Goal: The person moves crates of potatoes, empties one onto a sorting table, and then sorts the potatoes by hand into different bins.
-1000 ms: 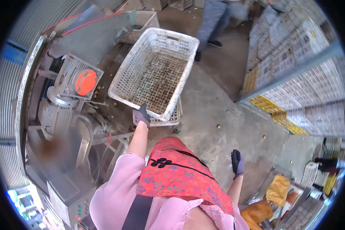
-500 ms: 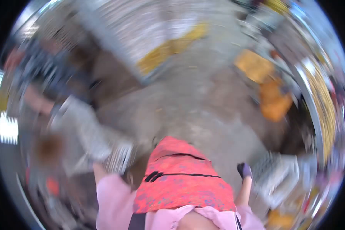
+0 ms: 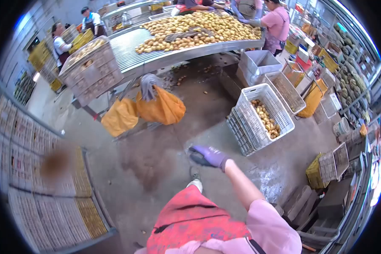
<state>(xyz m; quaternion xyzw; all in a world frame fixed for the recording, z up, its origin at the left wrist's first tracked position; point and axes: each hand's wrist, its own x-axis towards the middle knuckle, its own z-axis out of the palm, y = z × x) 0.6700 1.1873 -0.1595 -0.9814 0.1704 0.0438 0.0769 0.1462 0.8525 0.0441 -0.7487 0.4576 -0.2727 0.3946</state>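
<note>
My right hand (image 3: 209, 156), in a purple glove with a dark palm, reaches out over the concrete floor in front of my red apron (image 3: 194, 220). Its fingers are loosely stretched, and nothing shows in them. The nearest thing to it is a white plastic crate (image 3: 246, 98), partly filled with potatoes (image 3: 265, 119), standing on other crates beyond and to the right. A gap of floor lies between hand and crate. My left hand is out of sight.
A metal roller table (image 3: 129, 48) piled with potatoes (image 3: 207, 29) spans the back, with people (image 3: 277, 23) working there. Orange sacks (image 3: 161, 108) lie before it. Stacked crates (image 3: 46, 211) fill the left; more crates (image 3: 334, 163) and shelving (image 3: 355, 80) line the right.
The view has swung round from a blurred scene to the potato table and crates. My right hand has come forward to the middle; my left arm has gone from view.
</note>
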